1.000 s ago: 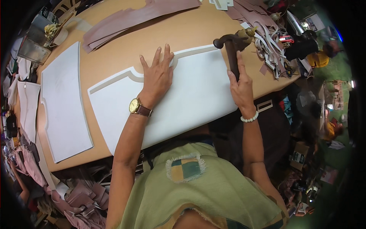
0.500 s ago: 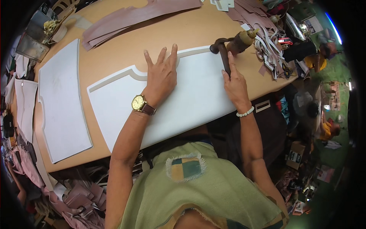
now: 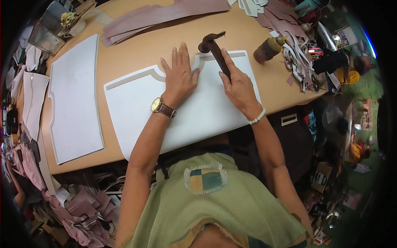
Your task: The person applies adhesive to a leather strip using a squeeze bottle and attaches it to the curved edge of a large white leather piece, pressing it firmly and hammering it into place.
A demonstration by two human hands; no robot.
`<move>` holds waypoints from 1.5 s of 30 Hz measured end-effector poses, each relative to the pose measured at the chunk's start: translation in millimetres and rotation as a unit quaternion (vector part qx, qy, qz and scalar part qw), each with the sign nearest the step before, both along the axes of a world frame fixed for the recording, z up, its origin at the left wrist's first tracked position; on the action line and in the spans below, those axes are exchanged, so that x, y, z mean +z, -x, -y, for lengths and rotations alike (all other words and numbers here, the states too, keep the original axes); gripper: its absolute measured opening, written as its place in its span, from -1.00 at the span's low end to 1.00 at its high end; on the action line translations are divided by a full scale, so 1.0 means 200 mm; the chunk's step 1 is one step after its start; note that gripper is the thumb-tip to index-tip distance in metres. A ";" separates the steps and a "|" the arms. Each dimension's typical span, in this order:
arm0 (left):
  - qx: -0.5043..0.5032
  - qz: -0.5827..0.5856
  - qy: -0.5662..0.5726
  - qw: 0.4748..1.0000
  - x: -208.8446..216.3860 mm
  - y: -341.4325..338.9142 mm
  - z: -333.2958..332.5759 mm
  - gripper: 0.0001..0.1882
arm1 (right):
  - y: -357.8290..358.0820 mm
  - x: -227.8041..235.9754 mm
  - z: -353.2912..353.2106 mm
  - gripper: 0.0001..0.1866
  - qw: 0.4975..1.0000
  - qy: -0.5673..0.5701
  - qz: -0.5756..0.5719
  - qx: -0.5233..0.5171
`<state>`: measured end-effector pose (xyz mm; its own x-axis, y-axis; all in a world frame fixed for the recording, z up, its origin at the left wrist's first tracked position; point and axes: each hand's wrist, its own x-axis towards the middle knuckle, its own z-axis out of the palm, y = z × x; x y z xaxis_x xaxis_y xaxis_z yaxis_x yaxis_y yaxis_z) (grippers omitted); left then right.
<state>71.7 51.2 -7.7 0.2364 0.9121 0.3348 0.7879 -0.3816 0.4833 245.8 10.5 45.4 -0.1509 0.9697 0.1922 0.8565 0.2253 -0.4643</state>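
My left hand (image 3: 180, 80) lies flat on a white sheet panel (image 3: 198, 115), its fingers stretched out over the notch in the far edge. A greyish strip (image 3: 132, 82) runs along that edge, bending around the notch. In my right hand (image 3: 240, 91) is a hammer (image 3: 219, 56) with a dark handle, the index finger laid along it. The hammer's head hangs over the far edge, just right of the notch; whether it touches the panel I cannot tell. The near edge of the panel curves down over the table's front.
Another white panel (image 3: 76, 103) lies on the tan table (image 3: 108, 140) to the left. Beyond the hands are mauve sheet pieces (image 3: 161, 20). A brown bottle (image 3: 266, 50) stands at the right, near a heap of pale strips (image 3: 297, 62). A metal can (image 3: 44, 38) stands far left.
My right hand has carried the hammer leftward, from the panel's right corner to beside the notch. My left hand stays on the panel, its fingers closer together. The whole view has shifted slightly.
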 end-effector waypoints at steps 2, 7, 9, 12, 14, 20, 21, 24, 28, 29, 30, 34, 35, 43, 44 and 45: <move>-0.007 0.003 0.002 1.000 0.00 0.00 0.00 -0.13 | 0.01 -0.04 0.04 -0.35 1.000 -0.006 0.005 0.006; -0.007 -0.006 -0.012 1.000 -0.01 0.00 0.01 -0.15 | 0.03 0.04 -0.08 -0.34 0.999 0.043 0.021 0.000; -0.006 0.000 -0.010 1.000 -0.01 0.00 0.01 -0.15 | 0.03 0.01 -0.04 -0.34 1.000 0.025 -0.006 -0.009; -0.007 0.002 0.000 1.000 -0.01 -0.01 0.01 -0.15 | 0.03 -0.03 0.04 -0.35 1.000 0.015 -0.006 0.008; -0.005 -0.008 -0.006 1.000 -0.02 0.00 0.00 -0.14 | 0.02 0.02 0.02 -0.34 0.998 0.063 -0.009 -0.005; 0.028 0.148 -0.043 0.988 0.03 0.04 0.00 -0.21 | 0.02 0.00 0.15 -0.34 0.998 0.030 -0.047 0.000; 0.038 0.168 -0.052 0.984 0.06 0.06 0.01 -0.23 | 0.02 -0.03 0.18 -0.34 0.999 0.019 -0.041 0.013; 0.079 0.182 -0.051 0.979 0.09 0.23 0.15 -0.26 | 0.06 0.03 0.21 -0.35 0.997 0.060 -0.044 0.006; 0.134 0.047 0.014 0.990 0.09 0.38 0.40 -0.30 | 0.12 -0.01 0.27 -0.35 0.995 -0.008 -0.071 0.075; 0.140 0.005 0.034 0.990 0.09 0.40 0.45 -0.31 | 0.13 -0.02 0.26 -0.35 0.996 0.011 -0.039 0.085; 0.149 -0.036 0.051 0.987 0.09 0.42 0.49 -0.32 | 0.16 -0.01 0.26 -0.35 0.995 0.026 -0.008 0.099; 0.156 -0.073 0.026 0.985 0.04 0.44 0.54 -0.36 | 0.27 -0.02 0.22 -0.33 0.990 0.020 -0.045 0.132; 0.158 -0.068 0.018 0.985 0.04 0.43 0.53 -0.38 | 0.30 -0.02 0.21 -0.33 0.989 0.030 -0.026 0.141; 0.169 -0.057 0.036 0.983 0.04 0.42 0.54 -0.36 | 0.46 -0.01 0.04 -0.35 0.985 0.064 -0.061 0.147; 0.170 -0.056 0.036 0.983 0.03 0.42 0.54 -0.36 | 0.47 0.00 0.01 -0.35 0.984 0.068 -0.046 0.158; 0.170 -0.057 0.034 0.983 0.03 0.42 0.54 -0.36 | 0.50 0.01 -0.02 -0.35 0.983 0.070 -0.032 0.168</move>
<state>-13.3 -56.2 -1.6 -0.0545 0.9640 0.2602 0.9146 -0.0563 0.4004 146.5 13.9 46.5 -0.4588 0.8850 0.0799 0.7124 0.4201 -0.5621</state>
